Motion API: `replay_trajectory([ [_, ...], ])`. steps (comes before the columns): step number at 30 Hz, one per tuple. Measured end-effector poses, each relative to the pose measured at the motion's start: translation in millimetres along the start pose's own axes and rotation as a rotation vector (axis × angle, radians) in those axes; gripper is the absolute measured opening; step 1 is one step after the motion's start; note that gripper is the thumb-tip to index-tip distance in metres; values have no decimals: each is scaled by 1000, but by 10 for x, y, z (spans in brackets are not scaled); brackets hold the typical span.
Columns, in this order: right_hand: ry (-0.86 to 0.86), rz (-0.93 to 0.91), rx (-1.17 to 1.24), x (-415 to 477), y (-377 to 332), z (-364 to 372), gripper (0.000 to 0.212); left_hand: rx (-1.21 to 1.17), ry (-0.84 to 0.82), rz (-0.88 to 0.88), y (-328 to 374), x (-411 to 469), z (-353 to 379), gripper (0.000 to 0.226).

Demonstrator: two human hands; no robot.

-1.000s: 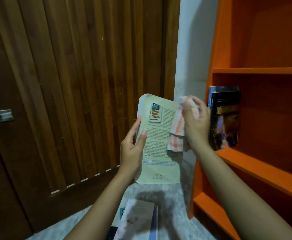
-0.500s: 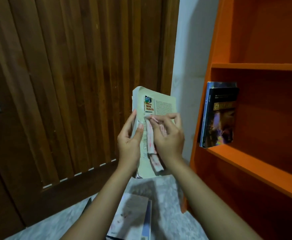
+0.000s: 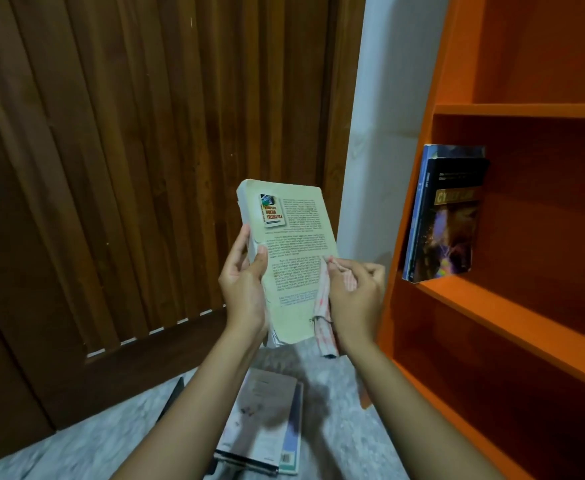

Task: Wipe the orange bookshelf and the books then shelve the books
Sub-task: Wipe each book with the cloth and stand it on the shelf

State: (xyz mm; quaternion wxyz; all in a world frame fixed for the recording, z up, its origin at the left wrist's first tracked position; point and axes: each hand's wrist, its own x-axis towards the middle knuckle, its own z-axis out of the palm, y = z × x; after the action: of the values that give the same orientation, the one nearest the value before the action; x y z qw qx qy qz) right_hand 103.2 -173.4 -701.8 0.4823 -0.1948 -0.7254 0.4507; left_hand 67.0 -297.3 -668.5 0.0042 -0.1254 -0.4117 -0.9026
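A dark slatted door (image 3: 111, 168) fills 9 to 12 o'clock above a speckled floor (image 3: 93, 438). The orange bookshelf (image 3: 513, 306) stands at 3 o'clock, with shelved books (image 3: 447, 216) upright on it. At centre, the left hand (image 3: 242, 289) has its grip wrapped round the paperback (image 3: 294, 244) at its page edge. The right hand (image 3: 357, 296) pinches a striped cloth (image 3: 322, 306), which has slid from mid-cover to the right edge. That face looks wiped. A stack of books (image 3: 267, 420) waits at 6 o'clock.
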Motion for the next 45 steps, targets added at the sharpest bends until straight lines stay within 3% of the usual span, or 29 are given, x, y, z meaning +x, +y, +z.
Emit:
replay_trajectory([
  [2, -11, 7, 4, -107, -10, 16, 5, -5, 18, 4, -17, 14, 0, 40],
  [6, -218, -408, 18, -639, -42, 56, 7, 10, 56, 10, -14, 49, -11, 38],
  [8, -149, -349, 22, -513, 111, -12, 7, -25, 53, 17, 14, 54, -45, 39],
  [11, -12, -87, 18, -261, 263, -116, 9, -21, 52, 28, 33, 70, -63, 42],
  [12, -9, -104, 1, -285, 245, -110, 9, -18, 56, 30, 25, 76, -52, 43],
  [17, -253, -532, -31, -677, 208, -42, 19, -26, 79, 37, 21, 87, -34, 44],
  [21, -52, -185, 23, -266, 364, -199, 35, 7, 15, 36, 109, 81, -133, 46],
  [24, -52, -113, 196, 3, 282, -322, 15, 29, -31, -3, 127, 77, -196, 43],
  [26, -138, -88, 269, 132, 174, -333, 12, 19, -53, -30, 114, 57, -195, 41],
  [34, -531, 186, 522, 290, 178, -367, 66, 5, -186, -71, 92, 39, -124, 42],
  [38, -551, 235, 669, 202, 241, -384, 97, 93, -229, -82, 62, 68, -176, 43],
  [45, -383, 232, 706, 99, 166, -397, 78, 290, -217, -78, 17, 197, -180, 45],
])
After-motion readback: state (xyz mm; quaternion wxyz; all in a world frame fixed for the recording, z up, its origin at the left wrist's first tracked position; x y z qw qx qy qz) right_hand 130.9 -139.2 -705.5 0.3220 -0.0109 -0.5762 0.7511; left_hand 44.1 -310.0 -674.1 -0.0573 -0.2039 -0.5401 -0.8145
